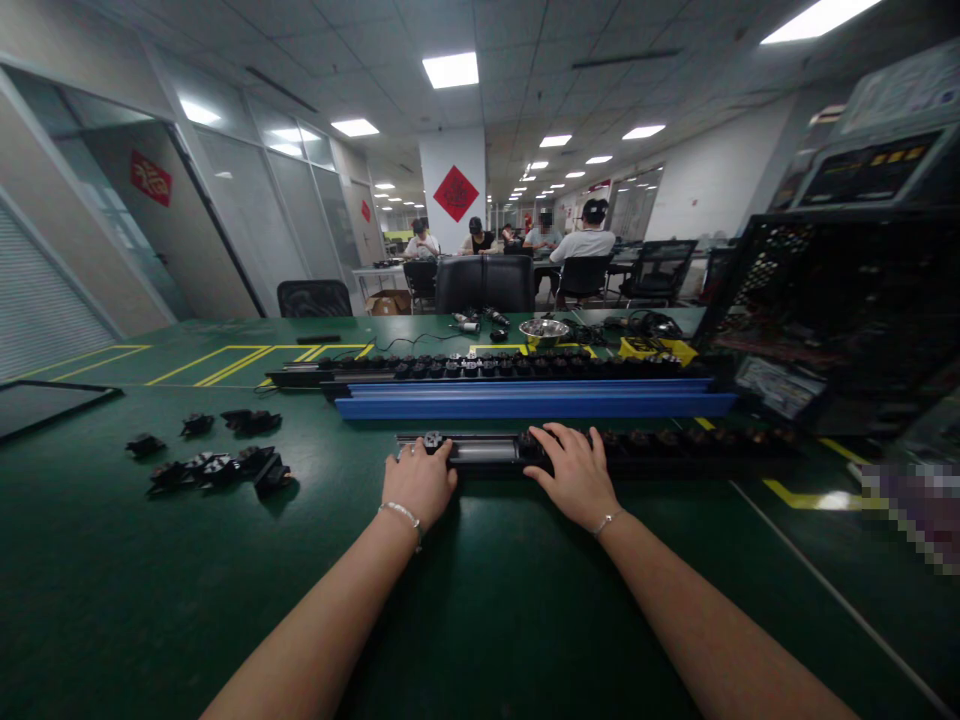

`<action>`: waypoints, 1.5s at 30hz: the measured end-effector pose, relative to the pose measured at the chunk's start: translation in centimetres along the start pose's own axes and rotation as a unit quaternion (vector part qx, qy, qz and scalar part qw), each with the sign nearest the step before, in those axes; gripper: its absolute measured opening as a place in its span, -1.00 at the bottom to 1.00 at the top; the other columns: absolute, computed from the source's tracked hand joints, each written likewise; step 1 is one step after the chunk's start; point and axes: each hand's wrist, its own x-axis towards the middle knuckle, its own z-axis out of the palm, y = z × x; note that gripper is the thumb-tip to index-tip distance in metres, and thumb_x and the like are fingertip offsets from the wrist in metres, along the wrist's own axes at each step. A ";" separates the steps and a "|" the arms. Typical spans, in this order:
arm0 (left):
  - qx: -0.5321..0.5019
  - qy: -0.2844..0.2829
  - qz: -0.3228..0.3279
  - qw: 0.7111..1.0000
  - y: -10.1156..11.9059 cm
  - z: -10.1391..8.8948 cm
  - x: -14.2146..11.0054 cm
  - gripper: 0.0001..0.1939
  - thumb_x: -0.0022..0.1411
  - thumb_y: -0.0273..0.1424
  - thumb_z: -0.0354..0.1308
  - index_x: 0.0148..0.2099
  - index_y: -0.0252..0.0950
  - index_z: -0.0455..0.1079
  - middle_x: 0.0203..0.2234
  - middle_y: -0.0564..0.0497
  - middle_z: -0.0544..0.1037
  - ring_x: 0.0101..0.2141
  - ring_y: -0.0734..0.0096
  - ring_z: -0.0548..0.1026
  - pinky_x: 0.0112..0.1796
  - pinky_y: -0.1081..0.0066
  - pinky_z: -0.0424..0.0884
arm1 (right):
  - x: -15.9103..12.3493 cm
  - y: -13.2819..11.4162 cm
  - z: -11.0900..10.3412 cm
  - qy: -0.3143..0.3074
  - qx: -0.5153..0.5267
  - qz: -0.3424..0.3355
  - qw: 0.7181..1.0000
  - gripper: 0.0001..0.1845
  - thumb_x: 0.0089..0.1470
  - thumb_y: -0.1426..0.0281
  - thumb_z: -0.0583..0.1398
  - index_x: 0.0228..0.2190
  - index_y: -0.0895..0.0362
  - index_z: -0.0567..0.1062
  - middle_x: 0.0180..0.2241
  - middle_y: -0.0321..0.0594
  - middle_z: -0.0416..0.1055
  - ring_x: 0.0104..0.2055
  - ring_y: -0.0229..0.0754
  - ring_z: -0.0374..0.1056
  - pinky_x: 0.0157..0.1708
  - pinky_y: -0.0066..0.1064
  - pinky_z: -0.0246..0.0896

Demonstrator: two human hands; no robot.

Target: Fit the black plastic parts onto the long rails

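Note:
A long black rail [486, 452] with a silvery channel lies crosswise on the green table in front of me. My left hand [418, 488] is closed at its left end, its fingers bent against a small black module [433, 440] seated on the rail. Further right, my right hand [576, 472] straddles the rail, thumb on the near side and fingers over the top, gripping another black module [526, 442]. Beyond that hand, a row of similar modules [667, 438] continues along the rail. The fingertips of my left hand are partly hidden.
Loose black modules [214, 468] lie at the left. Behind the rail are blue bars [532, 404] and another rail with modules [465, 366]. A metal bowl [544, 330], yellow tray [658, 350] and cables stand further back. An open computer case [825, 300] rises at right. People sit in the background.

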 end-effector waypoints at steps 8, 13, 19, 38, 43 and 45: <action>0.003 -0.007 -0.003 1.000 -0.3 -0.5 0.1 -0.53 0.21 -0.21 -0.06 0.17 -0.08 0.22 -0.01 -0.18 0.41 -0.03 0.09 0.37 -0.08 0.11 0.25 | 0.0 0.1 0.2 0.002 0.006 0.000 1.000 -0.48 0.05 0.14 0.11 0.04 0.00 0.30 0.06 -0.16 0.28 0.09 -0.03 0.14 0.17 0.09 -0.32; 0.012 0.011 0.009 1.000 -1.1 0.3 -0.1 -0.50 0.20 -0.20 -0.05 0.19 -0.09 0.18 0.01 -0.21 0.39 -0.03 0.06 0.37 -0.08 0.07 0.25 | -0.1 0.1 0.2 0.006 0.008 0.002 1.000 -0.49 0.04 0.14 0.11 0.04 0.00 0.30 0.05 -0.16 0.28 0.09 -0.04 0.14 0.18 0.07 -0.33; 0.013 0.046 0.035 0.998 -2.4 2.0 -0.8 -0.42 0.17 -0.22 0.02 0.24 -0.01 0.06 0.18 -0.17 0.21 0.14 0.01 0.18 0.01 0.02 0.16 | 0.0 0.0 0.2 0.010 0.018 0.008 1.000 -0.46 0.01 0.14 0.13 0.03 0.00 0.31 0.05 -0.17 0.28 0.09 -0.04 0.13 0.18 0.05 -0.34; 0.007 0.075 0.014 0.997 -3.4 2.8 -0.8 -0.40 0.17 -0.20 0.04 0.24 -0.19 0.12 0.17 -0.25 0.21 0.17 -0.03 0.15 0.07 0.11 0.13 | -0.1 0.0 0.2 0.012 0.016 0.007 1.000 -0.47 0.02 0.14 0.13 0.04 0.00 0.31 0.04 -0.17 0.29 0.09 -0.04 0.14 0.19 0.05 -0.35; 0.009 0.074 0.010 0.997 -3.7 2.6 -0.8 -0.42 0.18 -0.19 0.03 0.23 -0.21 0.15 0.13 -0.27 0.26 0.15 -0.04 0.18 0.05 0.11 0.16 | -0.1 0.0 0.2 0.009 0.013 0.007 1.000 -0.46 0.02 0.13 0.12 0.04 0.00 0.30 0.04 -0.17 0.28 0.09 -0.04 0.14 0.18 0.05 -0.34; 0.009 0.078 0.005 0.997 -3.9 2.4 -0.7 -0.43 0.18 -0.19 0.02 0.22 -0.21 0.17 0.11 -0.25 0.29 0.13 -0.01 0.22 0.04 0.13 0.18 | -0.1 0.0 0.2 0.009 0.014 0.007 1.000 -0.46 0.02 0.13 0.12 0.04 0.00 0.30 0.05 -0.17 0.28 0.09 -0.04 0.14 0.18 0.05 -0.34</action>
